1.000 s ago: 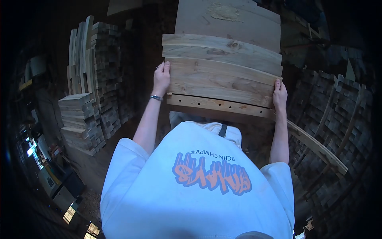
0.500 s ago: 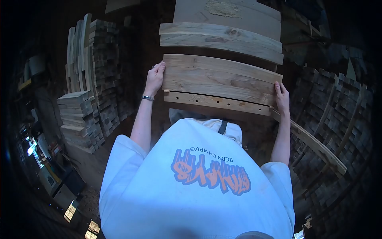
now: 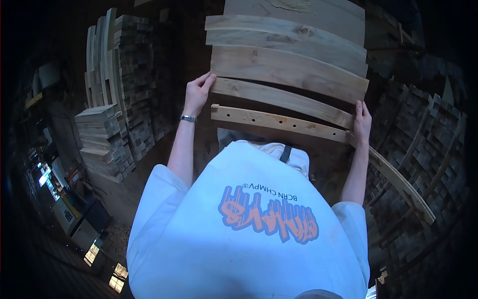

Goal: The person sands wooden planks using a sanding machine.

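Observation:
A wooden board [image 3: 289,70] lies crosswise in front of me, its far edge against the paler boards behind. My left hand [image 3: 198,93] is closed at its near left corner, thumb and fingers pinched. At the near right corner my right hand [image 3: 363,122] grips with fingers bent round the end. A narrower wooden board [image 3: 284,101] lies on my side of it, across a dark gap that widens to the right; both hands are close to its ends. Nearest my body runs a wooden rail [image 3: 271,121] with several drilled holes.
Beyond the boards is a flat panel [image 3: 318,19] with a patch of sawdust [image 3: 291,5]. Stacked lumber [image 3: 102,142] stands at left, and more stacks [image 3: 438,119] at right. A long slat [image 3: 401,182] slants down at right, close to my right forearm.
Both hands have moved forward, away from my body, with the board. It now meets the boards behind it, and a gap has opened between it and the narrower board.

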Action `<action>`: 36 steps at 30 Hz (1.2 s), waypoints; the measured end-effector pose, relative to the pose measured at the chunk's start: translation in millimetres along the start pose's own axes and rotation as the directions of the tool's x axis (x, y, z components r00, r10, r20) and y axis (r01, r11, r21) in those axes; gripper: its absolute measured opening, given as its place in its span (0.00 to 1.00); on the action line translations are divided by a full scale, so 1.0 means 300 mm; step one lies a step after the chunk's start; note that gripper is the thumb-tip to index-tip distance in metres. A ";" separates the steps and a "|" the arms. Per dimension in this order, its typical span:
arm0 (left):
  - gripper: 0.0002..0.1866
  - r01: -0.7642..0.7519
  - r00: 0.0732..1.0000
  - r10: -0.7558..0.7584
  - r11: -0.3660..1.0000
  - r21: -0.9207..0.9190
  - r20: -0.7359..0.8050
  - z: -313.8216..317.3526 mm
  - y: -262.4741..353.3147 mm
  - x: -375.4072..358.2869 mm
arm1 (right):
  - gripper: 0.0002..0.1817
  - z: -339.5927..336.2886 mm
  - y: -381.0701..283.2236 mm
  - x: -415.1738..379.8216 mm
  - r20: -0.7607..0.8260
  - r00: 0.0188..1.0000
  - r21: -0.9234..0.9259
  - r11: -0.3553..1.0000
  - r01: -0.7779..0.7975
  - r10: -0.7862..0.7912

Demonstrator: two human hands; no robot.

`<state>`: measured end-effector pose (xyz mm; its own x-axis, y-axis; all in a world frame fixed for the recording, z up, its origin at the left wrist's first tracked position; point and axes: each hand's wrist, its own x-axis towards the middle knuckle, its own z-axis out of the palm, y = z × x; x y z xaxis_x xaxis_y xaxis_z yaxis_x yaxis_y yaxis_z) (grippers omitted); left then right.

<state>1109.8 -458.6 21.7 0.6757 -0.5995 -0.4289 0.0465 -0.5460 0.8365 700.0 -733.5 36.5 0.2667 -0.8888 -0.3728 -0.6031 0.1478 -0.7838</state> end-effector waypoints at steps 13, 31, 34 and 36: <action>0.19 0.220 0.971 -0.188 0.945 -0.244 0.145 -0.067 -0.095 -0.133 | 0.24 -0.075 0.232 -0.206 0.130 0.988 0.328 0.937 -0.121 0.082; 0.18 -0.096 0.993 0.066 0.941 0.325 0.103 -0.071 0.077 0.058 | 0.22 -0.055 -0.025 -0.007 0.014 0.991 -0.239 0.962 0.136 -0.136; 0.16 -0.055 0.988 -0.011 0.904 0.423 0.153 -0.082 0.062 0.050 | 0.24 -0.051 0.010 0.038 -0.003 1.000 -0.269 0.963 -0.007 0.006; 0.17 0.026 0.994 -0.025 1.000 -0.002 0.107 -0.070 0.026 0.062 | 0.28 -0.069 0.069 0.103 0.059 0.983 -0.218 0.963 -0.157 0.173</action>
<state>1138.1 -461.7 27.3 0.5921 -0.6445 -0.4838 0.0655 -0.5599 0.8260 680.2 -766.7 19.1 0.2019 -0.8228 -0.5313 -0.7865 0.1870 -0.5886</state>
